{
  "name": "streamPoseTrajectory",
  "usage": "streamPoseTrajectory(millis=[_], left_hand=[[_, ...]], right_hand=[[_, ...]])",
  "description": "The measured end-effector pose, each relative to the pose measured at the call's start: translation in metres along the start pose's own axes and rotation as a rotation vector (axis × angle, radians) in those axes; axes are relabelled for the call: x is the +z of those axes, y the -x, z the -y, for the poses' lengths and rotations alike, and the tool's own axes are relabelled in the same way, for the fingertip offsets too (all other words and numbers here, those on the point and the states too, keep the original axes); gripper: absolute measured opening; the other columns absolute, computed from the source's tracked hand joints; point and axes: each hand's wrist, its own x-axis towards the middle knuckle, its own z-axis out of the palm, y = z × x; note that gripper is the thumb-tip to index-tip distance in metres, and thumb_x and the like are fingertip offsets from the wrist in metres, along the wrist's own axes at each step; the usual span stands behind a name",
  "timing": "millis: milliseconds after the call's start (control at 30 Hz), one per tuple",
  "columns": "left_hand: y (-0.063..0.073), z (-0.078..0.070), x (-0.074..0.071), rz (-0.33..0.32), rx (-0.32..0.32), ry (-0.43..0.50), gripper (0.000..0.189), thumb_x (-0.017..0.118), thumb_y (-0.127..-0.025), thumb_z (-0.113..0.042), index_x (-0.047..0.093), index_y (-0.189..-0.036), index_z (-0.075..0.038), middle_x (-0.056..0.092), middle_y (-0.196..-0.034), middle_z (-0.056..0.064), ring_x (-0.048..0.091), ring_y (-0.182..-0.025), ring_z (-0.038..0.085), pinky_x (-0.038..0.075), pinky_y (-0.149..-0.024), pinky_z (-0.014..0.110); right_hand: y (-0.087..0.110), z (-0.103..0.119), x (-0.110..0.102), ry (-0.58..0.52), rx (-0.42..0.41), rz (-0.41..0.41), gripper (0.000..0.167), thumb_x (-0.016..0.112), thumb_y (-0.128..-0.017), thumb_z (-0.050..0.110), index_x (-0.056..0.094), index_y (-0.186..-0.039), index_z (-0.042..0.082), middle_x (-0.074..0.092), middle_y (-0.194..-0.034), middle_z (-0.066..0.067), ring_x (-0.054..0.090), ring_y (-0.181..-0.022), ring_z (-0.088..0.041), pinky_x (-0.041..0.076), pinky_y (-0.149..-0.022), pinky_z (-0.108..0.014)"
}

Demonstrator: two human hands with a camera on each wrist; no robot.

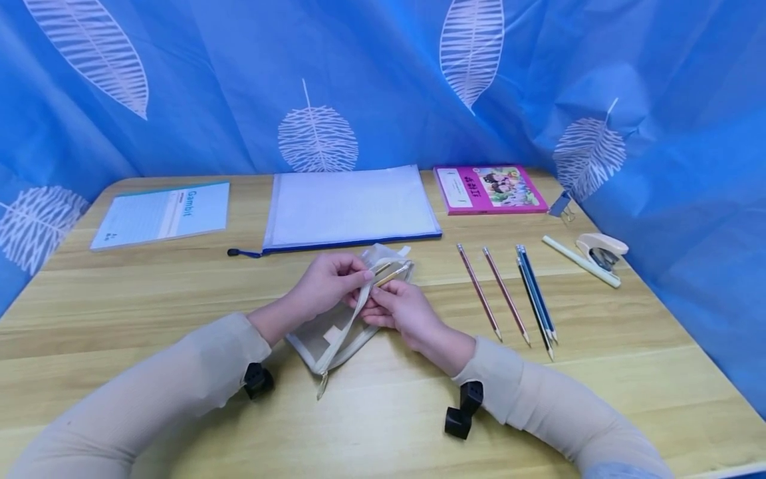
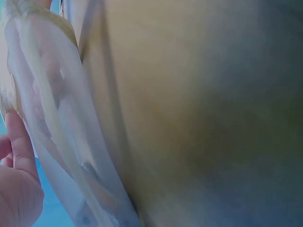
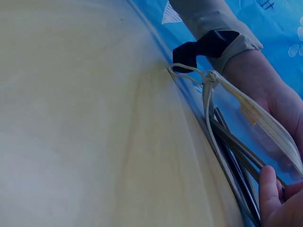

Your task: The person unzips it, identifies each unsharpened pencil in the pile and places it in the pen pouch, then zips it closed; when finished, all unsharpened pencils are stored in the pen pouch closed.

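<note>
A see-through zip pencil case (image 1: 341, 332) with a beige zipper lies slanted on the table, its mouth parted. My left hand (image 1: 323, 286) pinches the zipper edge near the far end; in the left wrist view, the fingers of the left hand (image 2: 21, 170) are at the edge of the clear pouch (image 2: 80, 127). My right hand (image 1: 409, 313) reaches into the mouth and holds gold-coloured pencils (image 1: 391, 273) between thumb and fingers. Seen from the right wrist, the right thumb (image 3: 268, 189) presses on pencils (image 3: 239, 149) inside the case. The right fingertips are partly hidden by the zipper edge.
To the right lie two red pencils (image 1: 479, 289) and several dark blue pencils (image 1: 536, 299). Beyond are a pale green stick (image 1: 580, 261), a stapler (image 1: 601, 249), a binder clip (image 1: 560, 203) and a pink book (image 1: 491, 189). A zip document folder (image 1: 353, 206) and a notebook (image 1: 164, 213) lie at the back.
</note>
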Motion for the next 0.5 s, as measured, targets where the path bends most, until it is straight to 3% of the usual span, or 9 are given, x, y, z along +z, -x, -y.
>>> streamPoseTrajectory(millis=[267, 500], left_hand=[[0.002, 0.000, 0.000, 0.011, 0.014, -0.001, 0.014, 0.058, -0.090, -0.006, 0.062, -0.090, 0.007, 0.058, -0.065, 0.003, 0.054, -0.053, 0.010, 0.051, -0.048, 0.022], [0.002, -0.001, -0.005, 0.006, 0.006, -0.027, 0.013, 0.059, -0.090, -0.008, 0.062, -0.089, 0.005, 0.056, -0.064, 0.003, 0.054, -0.054, 0.012, 0.052, -0.050, 0.024]], right_hand=[[-0.012, -0.001, -0.003, 0.038, 0.054, 0.022, 0.030, 0.043, -0.097, 0.007, 0.051, -0.118, -0.014, 0.064, -0.076, -0.006, 0.065, -0.070, -0.013, 0.056, -0.071, -0.029], [-0.004, 0.007, -0.010, 0.026, 0.057, 0.035, 0.026, 0.048, -0.095, 0.006, 0.052, -0.110, -0.014, 0.062, -0.072, -0.005, 0.065, -0.063, -0.012, 0.056, -0.067, -0.026]])
